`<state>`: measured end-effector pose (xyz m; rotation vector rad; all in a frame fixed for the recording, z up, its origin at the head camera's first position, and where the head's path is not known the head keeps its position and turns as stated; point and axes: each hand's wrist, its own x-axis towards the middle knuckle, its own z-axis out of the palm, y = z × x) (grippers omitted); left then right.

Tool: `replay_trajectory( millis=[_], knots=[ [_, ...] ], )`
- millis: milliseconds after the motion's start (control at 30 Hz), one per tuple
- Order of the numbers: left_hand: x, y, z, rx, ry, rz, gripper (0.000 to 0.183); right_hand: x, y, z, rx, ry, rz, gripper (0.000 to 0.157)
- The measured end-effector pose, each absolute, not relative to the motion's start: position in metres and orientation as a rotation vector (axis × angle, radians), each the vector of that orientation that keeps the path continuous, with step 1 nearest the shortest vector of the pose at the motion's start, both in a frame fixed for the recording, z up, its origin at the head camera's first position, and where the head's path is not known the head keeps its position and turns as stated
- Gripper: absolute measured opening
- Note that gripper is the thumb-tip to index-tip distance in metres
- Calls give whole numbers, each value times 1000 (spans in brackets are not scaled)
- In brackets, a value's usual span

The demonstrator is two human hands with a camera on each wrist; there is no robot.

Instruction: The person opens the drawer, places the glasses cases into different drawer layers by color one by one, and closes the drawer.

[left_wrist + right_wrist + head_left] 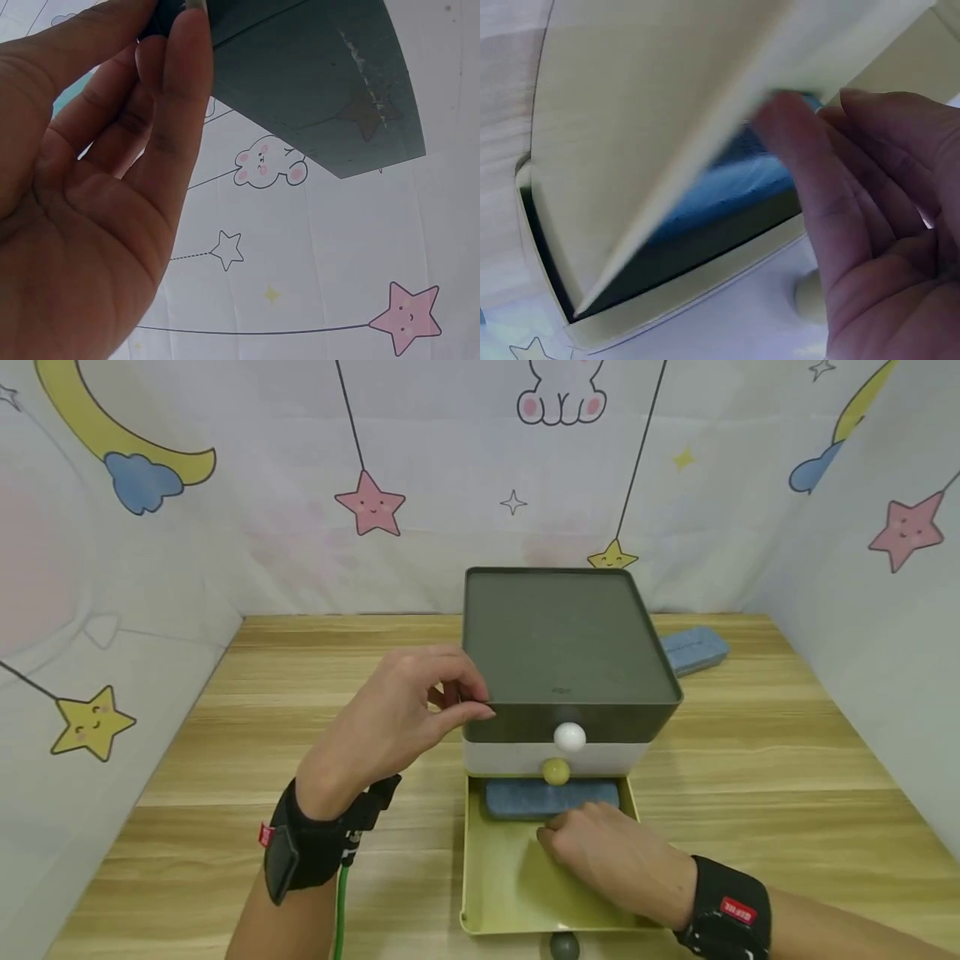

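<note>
A small drawer cabinet stands on the table, with a dark green top [562, 635], a white middle drawer [517, 758] and a yellow-green bottom drawer [502, 877] pulled out. My left hand [397, 710] pinches the front left corner of the dark green top between thumb and fingers. Inside the yellow-green drawer, at its back, lies a blue oblong case [517, 799]. My right hand [611, 852] reaches into this drawer with its fingertips down, close to the case. The right wrist view shows the fingers [810, 165] loosely bent, overlapping the case's edge, thumb apart.
A second blue oblong case [697, 649] lies on the wooden table [337, 643] behind the cabinet's right side. White [570, 737], yellow [556, 772] and dark grey [564, 945] round knobs sit on the drawer fronts. Printed cloth walls [450, 552] enclose the table's back and sides.
</note>
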<state>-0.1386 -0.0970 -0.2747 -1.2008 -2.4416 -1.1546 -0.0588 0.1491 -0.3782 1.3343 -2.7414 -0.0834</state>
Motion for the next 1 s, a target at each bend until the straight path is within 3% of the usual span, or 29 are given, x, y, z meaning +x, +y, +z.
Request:
replay_trajectory(
  millis=[633,1000],
  knots=[
    [-139,-97,-275,-1193,-2445,-1140,10,-70,149,-385,1176,-2746,-5,5],
    [-140,-95,-277,-1206,-2431,-1166,10,-55,187,-339,1445,-2752,328,12]
  ],
)
